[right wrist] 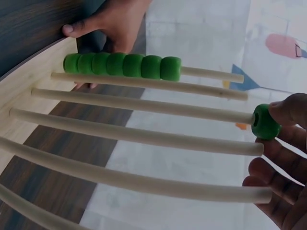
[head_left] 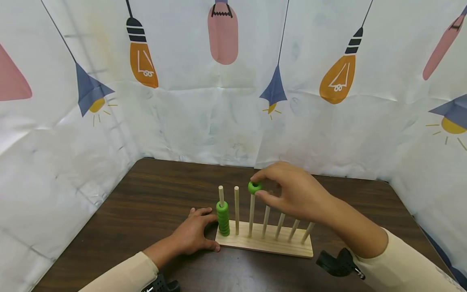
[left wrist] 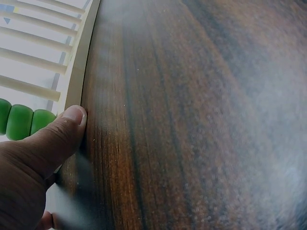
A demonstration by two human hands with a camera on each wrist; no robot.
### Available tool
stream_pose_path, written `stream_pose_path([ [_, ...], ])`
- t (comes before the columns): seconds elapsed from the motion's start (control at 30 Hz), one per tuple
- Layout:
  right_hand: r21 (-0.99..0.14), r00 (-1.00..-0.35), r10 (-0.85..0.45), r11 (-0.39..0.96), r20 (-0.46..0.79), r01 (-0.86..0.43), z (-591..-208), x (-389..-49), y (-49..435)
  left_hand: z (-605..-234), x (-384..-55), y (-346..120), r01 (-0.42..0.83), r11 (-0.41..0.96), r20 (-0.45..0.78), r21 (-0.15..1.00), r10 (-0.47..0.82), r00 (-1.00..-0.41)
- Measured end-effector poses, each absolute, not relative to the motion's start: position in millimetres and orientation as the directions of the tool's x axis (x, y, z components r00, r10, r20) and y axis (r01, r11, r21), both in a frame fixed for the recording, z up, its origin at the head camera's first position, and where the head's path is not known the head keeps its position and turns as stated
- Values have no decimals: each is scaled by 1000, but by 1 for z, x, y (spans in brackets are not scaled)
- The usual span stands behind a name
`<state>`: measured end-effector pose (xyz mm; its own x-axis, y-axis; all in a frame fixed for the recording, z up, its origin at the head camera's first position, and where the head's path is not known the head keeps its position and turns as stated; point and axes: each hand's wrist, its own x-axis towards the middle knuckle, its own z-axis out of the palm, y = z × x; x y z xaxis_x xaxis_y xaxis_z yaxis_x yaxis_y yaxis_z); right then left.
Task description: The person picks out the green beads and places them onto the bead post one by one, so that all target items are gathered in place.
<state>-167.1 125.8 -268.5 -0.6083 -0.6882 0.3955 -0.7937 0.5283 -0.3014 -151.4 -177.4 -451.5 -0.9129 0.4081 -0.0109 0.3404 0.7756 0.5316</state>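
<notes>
A wooden bead rack (head_left: 264, 240) stands on the table, with a row of upright pegs on its flat base. Several green beads (head_left: 223, 219) are stacked on its leftmost peg; the second peg (head_left: 236, 211) is bare. My right hand (head_left: 300, 192) pinches one green bead (right wrist: 266, 121) between thumb and finger at the tip of the third peg (right wrist: 144, 104). Whether the tip is inside the bead's hole, I cannot tell. At the rack's left end, my left hand (head_left: 195, 233) holds the base, its thumb (left wrist: 72, 117) against the front edge and its fingers behind.
The dark wood-grain table (head_left: 175, 182) extends around the rack. A white sheet (head_left: 182, 121) printed with lamps and bulbs hangs behind and at both sides. Black wrist devices (head_left: 337, 263) sit at both sleeves.
</notes>
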Motion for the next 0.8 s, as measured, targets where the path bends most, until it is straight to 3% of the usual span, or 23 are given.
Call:
stream_pose_path([
  [0.8,-333,-605,-709,508,363,-794,-267,-174,95,-453,-152,-177,346,768,-5,539,414,-910],
])
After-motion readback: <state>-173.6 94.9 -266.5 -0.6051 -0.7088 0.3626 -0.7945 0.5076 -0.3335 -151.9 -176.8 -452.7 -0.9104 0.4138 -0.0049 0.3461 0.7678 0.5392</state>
